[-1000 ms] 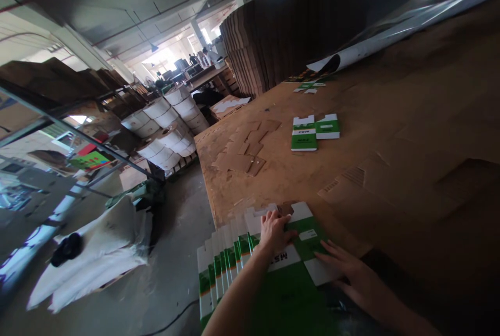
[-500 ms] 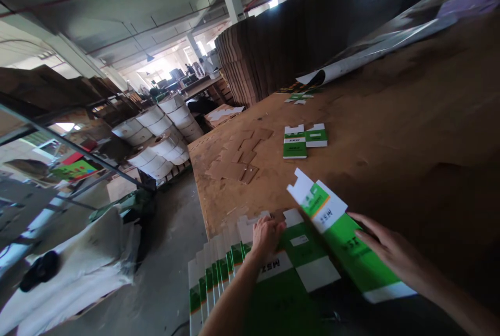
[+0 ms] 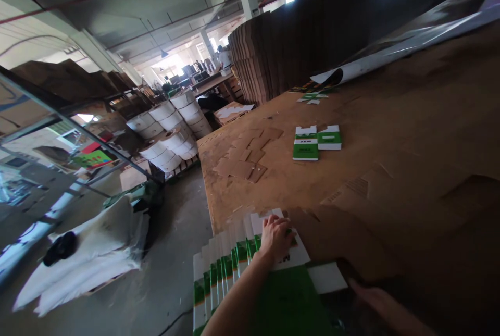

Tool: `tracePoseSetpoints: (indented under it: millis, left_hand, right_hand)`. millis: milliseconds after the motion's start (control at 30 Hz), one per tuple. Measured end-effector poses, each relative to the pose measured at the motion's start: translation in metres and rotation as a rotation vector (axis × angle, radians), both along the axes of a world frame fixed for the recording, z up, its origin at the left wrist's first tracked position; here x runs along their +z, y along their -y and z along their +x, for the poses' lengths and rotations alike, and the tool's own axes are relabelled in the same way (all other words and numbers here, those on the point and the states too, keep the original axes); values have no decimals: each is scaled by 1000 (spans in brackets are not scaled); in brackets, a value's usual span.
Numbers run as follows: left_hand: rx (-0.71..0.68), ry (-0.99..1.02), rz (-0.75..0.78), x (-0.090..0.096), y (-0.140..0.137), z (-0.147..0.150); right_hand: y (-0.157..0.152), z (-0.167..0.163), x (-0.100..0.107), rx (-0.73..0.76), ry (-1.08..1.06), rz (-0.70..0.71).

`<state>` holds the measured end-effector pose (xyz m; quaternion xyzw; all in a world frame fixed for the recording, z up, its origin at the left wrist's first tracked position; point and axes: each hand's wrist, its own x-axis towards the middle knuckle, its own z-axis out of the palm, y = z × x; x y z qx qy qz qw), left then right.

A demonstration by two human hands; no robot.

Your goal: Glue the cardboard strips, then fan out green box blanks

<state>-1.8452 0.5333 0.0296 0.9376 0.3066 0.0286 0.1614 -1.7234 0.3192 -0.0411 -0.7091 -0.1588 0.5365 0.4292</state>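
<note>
My left hand [image 3: 276, 234] rests on the upper end of a flat green and white printed carton [image 3: 297, 294], its fingers bent over the white top part. Under my left forearm, a fanned row of similar cartons [image 3: 222, 268] spreads leftward along the near table edge. My right hand [image 3: 375, 297] is dark and smeared by motion at the lower right. Its fingertips are beside the corner of a white carton panel [image 3: 327, 277]; whether they grip it I cannot tell.
Small green and white carton piles [image 3: 305, 143] lie farther up the brown table [image 3: 363, 164]. Flat cardboard pieces [image 3: 246, 156] are at its left side. Behind stand stacked brown sheets [image 3: 265, 60]. White rolls [image 3: 167, 143] and white sacks [image 3: 94, 258] are on the left.
The separate carton by my right hand no longer shows apart from the others. My right hand has moved down and nearer. The view has shifted slightly; my left hand stays at the carton's upper end.
</note>
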Motion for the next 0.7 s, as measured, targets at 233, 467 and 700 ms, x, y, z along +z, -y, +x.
tracePoseSetpoints:
  millis: [233,467,700]
  left_hand:
    - [-1,-44,32,3,-12,1]
    - [-21,-58,15,1,-9,0]
    - [-73,-135,58,5,-5,-3]
  right_hand:
    - [6,23,16,-102,565,151]
    - [-17,-13,-14,357,709,384]
    - [-12,6,-18,437,882,359]
